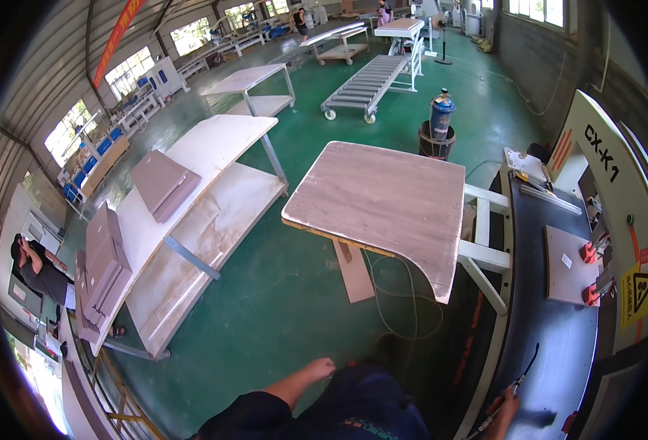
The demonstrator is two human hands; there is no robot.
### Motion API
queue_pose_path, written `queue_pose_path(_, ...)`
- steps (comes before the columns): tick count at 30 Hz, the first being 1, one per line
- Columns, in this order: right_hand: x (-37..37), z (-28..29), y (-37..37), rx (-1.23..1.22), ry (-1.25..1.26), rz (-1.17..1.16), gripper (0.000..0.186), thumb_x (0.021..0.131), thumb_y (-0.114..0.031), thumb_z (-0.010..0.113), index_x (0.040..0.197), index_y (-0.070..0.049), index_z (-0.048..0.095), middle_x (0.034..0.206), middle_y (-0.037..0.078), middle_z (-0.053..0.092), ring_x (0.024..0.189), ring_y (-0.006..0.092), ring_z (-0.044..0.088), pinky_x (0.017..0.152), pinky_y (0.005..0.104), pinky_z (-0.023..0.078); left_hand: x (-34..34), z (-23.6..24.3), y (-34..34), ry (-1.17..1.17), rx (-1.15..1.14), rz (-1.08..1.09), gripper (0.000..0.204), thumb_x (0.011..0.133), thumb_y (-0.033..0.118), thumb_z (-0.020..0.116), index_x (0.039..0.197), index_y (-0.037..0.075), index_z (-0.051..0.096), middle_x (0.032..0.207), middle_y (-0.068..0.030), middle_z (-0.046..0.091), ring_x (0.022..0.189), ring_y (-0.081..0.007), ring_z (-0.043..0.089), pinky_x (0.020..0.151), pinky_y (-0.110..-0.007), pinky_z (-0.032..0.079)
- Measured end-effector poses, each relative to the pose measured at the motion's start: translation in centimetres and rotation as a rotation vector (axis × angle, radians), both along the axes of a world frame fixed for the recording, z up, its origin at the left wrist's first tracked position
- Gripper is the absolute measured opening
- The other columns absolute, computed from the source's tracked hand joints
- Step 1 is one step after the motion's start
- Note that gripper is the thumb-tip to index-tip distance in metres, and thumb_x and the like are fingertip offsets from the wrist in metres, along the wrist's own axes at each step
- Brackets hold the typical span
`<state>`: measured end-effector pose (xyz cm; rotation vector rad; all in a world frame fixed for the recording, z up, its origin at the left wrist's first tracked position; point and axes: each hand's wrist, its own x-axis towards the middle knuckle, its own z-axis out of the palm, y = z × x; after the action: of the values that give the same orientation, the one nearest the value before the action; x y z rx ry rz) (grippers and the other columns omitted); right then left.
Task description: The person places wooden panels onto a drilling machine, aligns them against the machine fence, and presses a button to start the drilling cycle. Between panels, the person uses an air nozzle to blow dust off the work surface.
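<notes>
My right hand (509,403) is closed round an air blow gun (518,383) with a thin, bent dark nozzle, held over the machine's dark bed (536,308). On that bed, beyond the hand, a grey-brown panel (558,253) with a small white label lies against red clamp-like parts (590,295). My left hand (320,369) hangs in front of my body, loosely curled, with nothing visible in it. Ahead of it stands a brown-topped side table (382,198) with a curved cut-out, joined to the machine by white bars (485,257).
To the left, a two-level table (221,143) carries stacked panels (166,183). A loose board (353,271) and a hose (412,334) lie below the side table. Farther off are a blue canister in a bucket (437,139) and a roller conveyor (364,81). Another person (41,271) stands far left.
</notes>
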<state>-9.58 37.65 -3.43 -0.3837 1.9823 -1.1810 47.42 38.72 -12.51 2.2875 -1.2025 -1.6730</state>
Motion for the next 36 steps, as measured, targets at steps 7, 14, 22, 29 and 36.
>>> queue_pose_path(7, 3.2, 0.5, 2.2, -0.022, -0.051, 0.001, 0.031, 0.093, -0.035, 0.055, 0.08, -0.006, 0.05, 0.046, 0.006, 0.045, 0.03, 0.021, 0.043, 0.027, 0.0332, 0.033, 1.2, 1.6, -3.5, -0.019, -0.27, -0.085, 0.03, 0.086, 0.027, 0.06, 0.103, 0.004, 0.066, 0.094, -0.0131, 0.069, 0.085, -0.0251, 0.065, 0.078, -0.037, 0.051)
queue_pose_path(14, 6.0, 0.4, 1.3, -0.052, 0.005, -0.053, 0.031, 0.093, -0.032, 0.055, 0.079, -0.005, 0.049, 0.044, 0.008, 0.043, 0.029, 0.0212, 0.041, 0.027, 0.0328, 0.031, 5.3, -1.2, -2.8, -0.045, -0.092, -0.127, 0.029, 0.084, 0.028, 0.061, 0.101, 0.005, 0.068, 0.093, -0.0136, 0.069, 0.086, -0.0257, 0.066, 0.077, -0.038, 0.051)
queue_pose_path(22, 11.4, 0.2, -3.5, -0.102, 0.01, -0.009, 0.032, 0.092, -0.032, 0.056, 0.077, -0.004, 0.049, 0.044, 0.007, 0.045, 0.027, 0.021, 0.039, 0.025, 0.0335, 0.031, 11.8, -2.9, -4.5, -0.029, -0.041, 0.004, 0.029, 0.083, 0.028, 0.062, 0.1, 0.004, 0.067, 0.087, -0.0132, 0.069, 0.076, -0.025, 0.066, 0.069, -0.038, 0.052)
queue_pose_path(29, 16.7, 0.7, -6.3, -0.152, -0.015, -0.016, 0.033, 0.092, -0.033, 0.057, 0.076, -0.004, 0.05, 0.044, 0.007, 0.045, 0.027, 0.02, 0.041, 0.025, 0.0328, 0.032, 18.1, -5.6, -7.9, -0.017, -0.058, 0.0, 0.029, 0.084, 0.028, 0.062, 0.1, 0.004, 0.067, 0.085, -0.0127, 0.069, 0.074, -0.0234, 0.066, 0.067, -0.037, 0.051)
queue_pose_path(36, 22.4, 1.5, -5.9, -0.102, 0.005, -0.112, 0.032, 0.093, -0.032, 0.055, 0.076, -0.006, 0.049, 0.045, 0.007, 0.046, 0.029, 0.0202, 0.043, 0.026, 0.0334, 0.037, 22.7, -6.9, -9.8, 0.062, -0.052, 0.005, 0.03, 0.085, 0.028, 0.06, 0.102, 0.004, 0.066, 0.085, -0.0121, 0.069, 0.076, -0.0241, 0.066, 0.069, -0.038, 0.051)
